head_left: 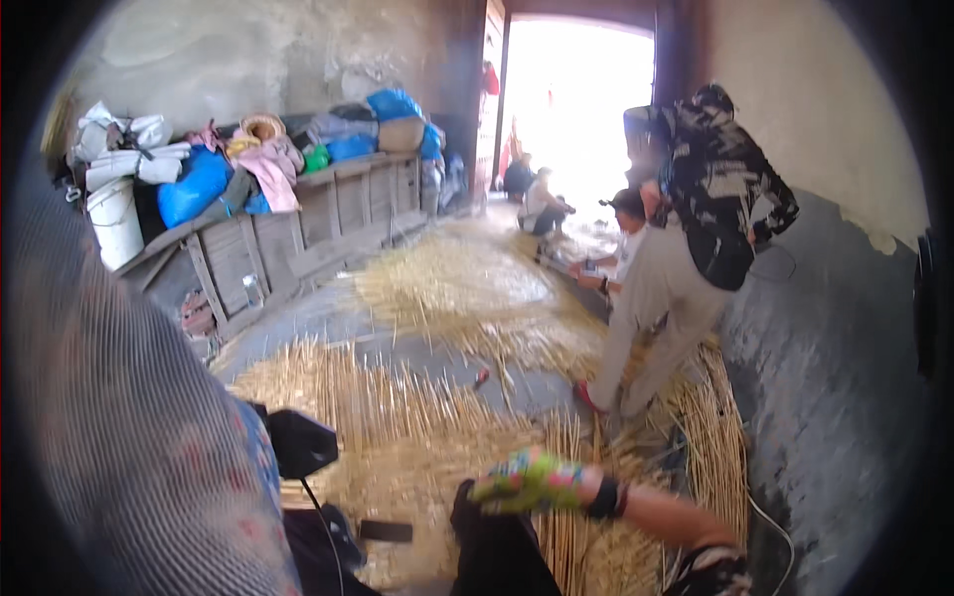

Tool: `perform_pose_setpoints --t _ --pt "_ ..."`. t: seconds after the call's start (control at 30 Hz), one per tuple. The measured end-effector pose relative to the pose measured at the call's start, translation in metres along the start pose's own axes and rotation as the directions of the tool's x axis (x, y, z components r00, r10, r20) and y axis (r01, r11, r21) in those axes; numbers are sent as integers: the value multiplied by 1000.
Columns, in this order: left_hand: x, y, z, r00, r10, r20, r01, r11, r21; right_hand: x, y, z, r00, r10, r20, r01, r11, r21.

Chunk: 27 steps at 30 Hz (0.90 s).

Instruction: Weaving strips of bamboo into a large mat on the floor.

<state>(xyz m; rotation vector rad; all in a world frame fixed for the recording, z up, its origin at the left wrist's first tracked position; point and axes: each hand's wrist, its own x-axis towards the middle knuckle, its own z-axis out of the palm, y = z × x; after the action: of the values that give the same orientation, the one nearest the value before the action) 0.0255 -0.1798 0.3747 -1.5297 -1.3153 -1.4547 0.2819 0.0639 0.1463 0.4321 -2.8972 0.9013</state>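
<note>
My right hand (532,482) wears a yellow-green glove with pink and blue patches and a dark band at the wrist. It is slightly blurred, with fingers stretched out over my dark-trousered knee (497,551); nothing shows in it. Below and around it spread yellow straw-like stalks (427,467), laid in flat rows. A small dark flat rectangular piece (386,531) lies on them, left of the knee. My left hand is out of view. Close on the left, grey ribbed cloth (129,397) fills the edge, beside a black angular object (303,444) with a cable.
A person in a dark patterned jacket (720,169) bends over at the right; others sit near the bright doorway (576,99). Along the left wall, a wooden frame (328,214) carries bags and clothes beside a white bucket (116,221). Stalks (715,437) line the right wall.
</note>
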Motion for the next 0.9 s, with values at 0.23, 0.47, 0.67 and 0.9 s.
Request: perform_pose_setpoints --t 0.23,0.47,0.67,0.9 --pt "1 2 -18 997 -75 -21 72 990 -121 -2 23 85 956 40 -290 -121 955 -269" --pt "-3 3 -12 989 -146 -4 141 966 -217 -11 73 102 935 20 -355 -140 938 -317" --pt "-4 -7 2 986 -165 33 166 920 -355 -7 65 88 932 77 -354 -195 930 -313" --pt "-43 25 22 962 -140 233 254 768 -587 -23 53 93 899 145 -413 -279 917 -284"
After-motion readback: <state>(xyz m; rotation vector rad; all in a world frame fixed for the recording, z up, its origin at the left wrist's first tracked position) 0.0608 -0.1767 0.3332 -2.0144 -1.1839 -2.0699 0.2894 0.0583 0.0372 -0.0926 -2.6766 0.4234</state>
